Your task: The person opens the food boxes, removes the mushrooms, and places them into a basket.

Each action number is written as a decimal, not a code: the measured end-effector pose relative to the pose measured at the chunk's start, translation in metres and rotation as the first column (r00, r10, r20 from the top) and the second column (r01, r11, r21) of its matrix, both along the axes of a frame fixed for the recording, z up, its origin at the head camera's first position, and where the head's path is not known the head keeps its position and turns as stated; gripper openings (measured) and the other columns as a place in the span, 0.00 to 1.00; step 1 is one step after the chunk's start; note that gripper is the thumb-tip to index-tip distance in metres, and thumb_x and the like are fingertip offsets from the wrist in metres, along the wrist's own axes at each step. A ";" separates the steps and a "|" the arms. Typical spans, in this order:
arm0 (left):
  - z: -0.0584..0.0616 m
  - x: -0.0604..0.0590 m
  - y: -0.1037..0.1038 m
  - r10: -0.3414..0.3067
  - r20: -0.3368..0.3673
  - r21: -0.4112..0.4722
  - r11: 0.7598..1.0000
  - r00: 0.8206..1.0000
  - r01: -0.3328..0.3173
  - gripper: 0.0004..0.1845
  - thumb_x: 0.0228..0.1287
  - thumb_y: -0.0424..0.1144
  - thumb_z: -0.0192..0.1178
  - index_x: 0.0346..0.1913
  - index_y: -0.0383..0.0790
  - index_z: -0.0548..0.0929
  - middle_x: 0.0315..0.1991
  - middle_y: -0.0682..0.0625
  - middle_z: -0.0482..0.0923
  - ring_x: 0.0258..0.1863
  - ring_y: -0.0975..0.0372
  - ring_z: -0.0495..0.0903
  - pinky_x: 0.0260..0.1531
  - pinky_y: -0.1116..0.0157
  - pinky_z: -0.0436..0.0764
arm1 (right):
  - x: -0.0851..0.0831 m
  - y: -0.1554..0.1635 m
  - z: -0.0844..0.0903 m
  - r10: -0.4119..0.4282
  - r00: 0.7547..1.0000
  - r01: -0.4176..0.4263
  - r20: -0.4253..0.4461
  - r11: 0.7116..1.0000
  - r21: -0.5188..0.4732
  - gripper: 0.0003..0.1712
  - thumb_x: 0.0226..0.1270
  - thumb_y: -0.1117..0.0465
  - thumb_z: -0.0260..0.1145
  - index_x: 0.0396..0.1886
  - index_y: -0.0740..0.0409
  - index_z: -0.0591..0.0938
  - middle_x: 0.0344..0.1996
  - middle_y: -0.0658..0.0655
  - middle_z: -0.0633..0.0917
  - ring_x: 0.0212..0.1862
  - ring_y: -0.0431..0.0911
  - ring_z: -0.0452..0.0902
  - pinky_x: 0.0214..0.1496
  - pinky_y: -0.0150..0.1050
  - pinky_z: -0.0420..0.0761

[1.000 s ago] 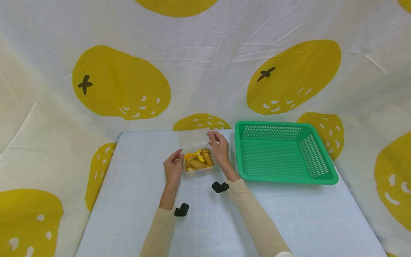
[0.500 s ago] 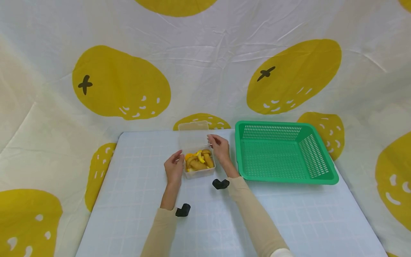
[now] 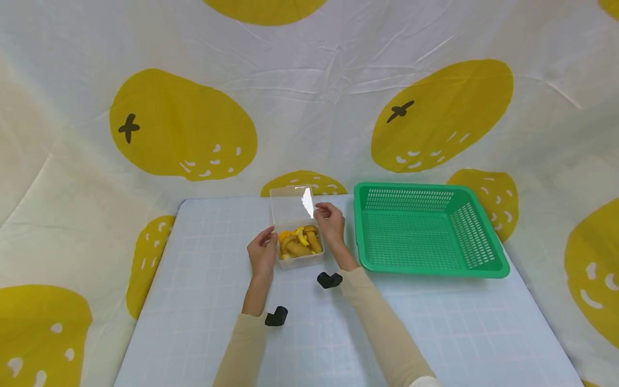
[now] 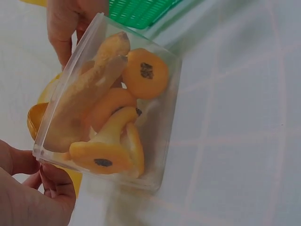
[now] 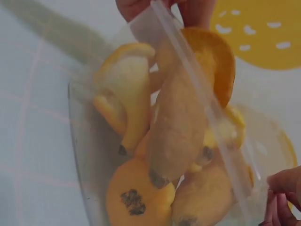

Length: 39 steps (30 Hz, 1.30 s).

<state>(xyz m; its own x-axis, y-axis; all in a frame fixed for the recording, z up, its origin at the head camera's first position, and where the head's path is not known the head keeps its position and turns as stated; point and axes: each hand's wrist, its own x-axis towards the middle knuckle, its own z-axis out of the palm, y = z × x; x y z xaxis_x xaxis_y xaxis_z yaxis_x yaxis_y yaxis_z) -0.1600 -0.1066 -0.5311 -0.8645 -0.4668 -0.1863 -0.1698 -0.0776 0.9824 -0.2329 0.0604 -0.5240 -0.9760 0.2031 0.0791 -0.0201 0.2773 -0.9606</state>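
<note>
No writing, label, brand, number or sign can be read in any view, neither on the clear box (image 3: 299,243), the green basket (image 3: 425,228), the table cover nor the fruit-print backdrop.

Right hand (image 5: 282,197) cut off by edge

The box (image 3: 301,252) and its raised lid (image 3: 292,203) look like clear, glossy plastic. The fruit pieces (image 4: 101,117) inside look smooth and matt. At 3 o'clock, the green basket (image 3: 483,263) is perforated plastic. The tablecloth (image 3: 203,301) is matt, creased cloth.
</note>
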 end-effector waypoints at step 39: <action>0.003 -0.009 -0.007 -0.043 0.063 0.131 0.991 0.997 0.035 0.17 0.70 0.35 0.66 0.58 0.30 0.84 0.37 0.50 0.81 0.26 0.65 0.74 0.23 0.75 0.75 | 0.051 0.000 0.015 0.687 0.722 -0.642 0.079 0.624 0.445 0.24 0.70 0.63 0.72 0.62 0.65 0.80 0.47 0.57 0.86 0.47 0.47 0.82 0.53 0.38 0.82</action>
